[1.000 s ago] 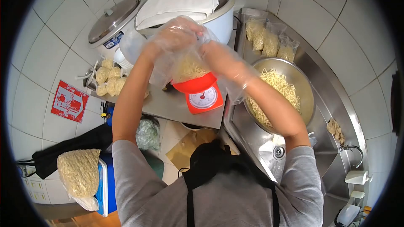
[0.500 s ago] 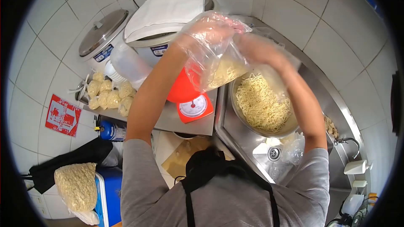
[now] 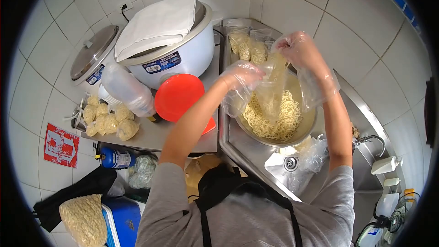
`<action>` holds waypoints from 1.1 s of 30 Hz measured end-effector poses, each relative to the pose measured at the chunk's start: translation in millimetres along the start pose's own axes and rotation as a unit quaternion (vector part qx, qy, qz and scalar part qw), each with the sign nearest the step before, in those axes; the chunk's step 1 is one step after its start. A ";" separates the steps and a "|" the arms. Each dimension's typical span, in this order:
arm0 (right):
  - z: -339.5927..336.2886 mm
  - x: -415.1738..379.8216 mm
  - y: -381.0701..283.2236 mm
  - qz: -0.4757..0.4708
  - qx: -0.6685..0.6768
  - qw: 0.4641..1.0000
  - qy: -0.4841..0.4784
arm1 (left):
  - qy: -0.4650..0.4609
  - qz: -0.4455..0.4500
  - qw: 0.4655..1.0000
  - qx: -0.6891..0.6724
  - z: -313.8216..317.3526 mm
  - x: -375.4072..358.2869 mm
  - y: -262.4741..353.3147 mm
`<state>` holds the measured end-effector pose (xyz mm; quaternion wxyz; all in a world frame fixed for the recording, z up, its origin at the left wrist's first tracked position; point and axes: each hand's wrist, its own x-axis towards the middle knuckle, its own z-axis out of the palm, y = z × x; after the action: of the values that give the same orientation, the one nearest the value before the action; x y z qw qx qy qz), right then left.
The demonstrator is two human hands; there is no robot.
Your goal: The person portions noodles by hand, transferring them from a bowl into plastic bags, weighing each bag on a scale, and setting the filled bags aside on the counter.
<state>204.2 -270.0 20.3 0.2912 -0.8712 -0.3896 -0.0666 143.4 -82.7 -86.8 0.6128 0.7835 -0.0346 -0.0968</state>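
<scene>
Both hands wear clear plastic gloves. My left hand (image 3: 242,78) is closed on the left side of a clear plastic bag (image 3: 271,92) that hangs over the metal bowl of noodles. My right hand (image 3: 299,51) grips the bag's upper right edge. Some noodles show in or through the bag; which, I cannot tell. Loose yellow noodles (image 3: 286,119) fill much of the bowl (image 3: 299,138), which rests over the sink. Filled noodle bags (image 3: 247,48) lie behind the bowl. The red scale dish (image 3: 179,97) is left of my left forearm.
Two rice cookers (image 3: 178,66) stand at the back left, one with a white cloth (image 3: 157,27) on its lid. Several tied bags (image 3: 109,121) sit at the counter's left. A faucet (image 3: 377,141) and crumpled plastic (image 3: 313,155) are at the right.
The bag and both hands have moved from above the scale to above the bowl. My view has shifted, and the filled bags behind the bowl now show.
</scene>
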 end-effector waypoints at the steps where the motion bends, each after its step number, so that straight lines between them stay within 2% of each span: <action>1: 0.8 -1.2 7.0 0.013 0.066 0.998 0.015 | -0.001 0.001 1.000 -0.002 7.5 3.7 0.0; 2: 0.4 -2.4 13.4 0.027 0.132 0.990 0.029 | 0.022 -0.045 0.994 0.093 15.3 7.9 0.0; 3: -4.9 -2.5 14.4 0.029 0.130 0.991 0.028 | 0.045 -0.090 0.977 0.186 20.2 11.1 -0.6; 4: -12.9 -1.4 15.8 0.050 0.160 0.985 0.052 | 0.032 -0.012 0.982 0.187 21.8 15.3 -12.0; 5: -20.9 -1.7 17.2 0.072 0.189 0.976 0.076 | 0.030 -0.012 0.982 0.184 22.5 19.6 -17.5; 7: -38.3 -4.7 4.2 0.092 0.139 0.980 0.109 | 0.014 0.002 0.950 0.312 24.1 12.9 -4.7; 9: -55.5 0.1 9.6 0.012 0.149 0.975 0.166 | 0.008 0.017 0.940 0.340 22.7 19.6 -15.2; 10: -67.6 2.4 9.7 0.014 0.149 0.975 0.166 | 0.004 0.032 0.929 0.369 21.8 22.4 -19.7; 12: -94.2 4.9 5.7 -0.081 0.238 0.949 0.192 | -0.005 0.012 0.946 0.325 19.2 26.1 -26.8; 14: -112.9 5.9 -11.4 -0.046 0.233 0.926 0.295 | -0.012 -0.006 0.960 0.278 18.8 29.0 -33.0; 15: -115.2 -8.1 -38.3 -0.203 0.284 0.905 0.245 | -0.014 -0.027 0.962 0.271 18.4 29.7 -37.3; 17: -119.2 -4.7 -33.7 -0.311 0.312 0.841 0.315 | -0.016 -0.048 0.964 0.262 18.4 29.1 -40.4; 18: -116.7 -2.1 -41.2 -0.310 0.311 0.842 0.314 | -0.018 -0.047 0.964 0.262 18.9 27.9 -40.6; 20: -111.7 2.9 -66.5 -0.354 0.234 0.721 0.547 | -0.020 -0.046 0.965 0.258 19.2 25.6 -43.5; 21: -127.1 -24.0 -75.5 -0.348 0.275 0.775 0.451 | -0.019 -0.057 0.973 0.223 18.5 24.8 -45.8; 23: -147.0 -17.3 -82.0 -0.367 0.245 0.773 0.457 | -0.018 -0.068 0.980 0.187 13.9 26.9 -58.9; 25: -157.4 -4.4 -83.1 -0.369 0.221 0.769 0.473 | -0.017 -0.057 0.998 0.008 8.9 32.0 -81.8; 28: -168.8 6.9 -83.1 -0.365 0.206 0.773 0.476 | 0.013 -0.063 0.998 0.012 6.2 32.6 -88.6; 31: -173.2 10.9 -79.4 -0.368 0.205 0.776 0.469 | 0.000 -0.034 0.998 0.054 -2.1 29.2 -90.3; 33: -169.8 10.3 -70.0 -0.368 0.209 0.781 0.459 | -0.001 -0.043 0.999 0.033 -5.5 20.5 -79.6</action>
<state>179.9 -321.5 195.2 0.5642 -0.4452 -0.5052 -0.4777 159.4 -61.4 -164.7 0.5822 0.8037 -0.0044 -0.1227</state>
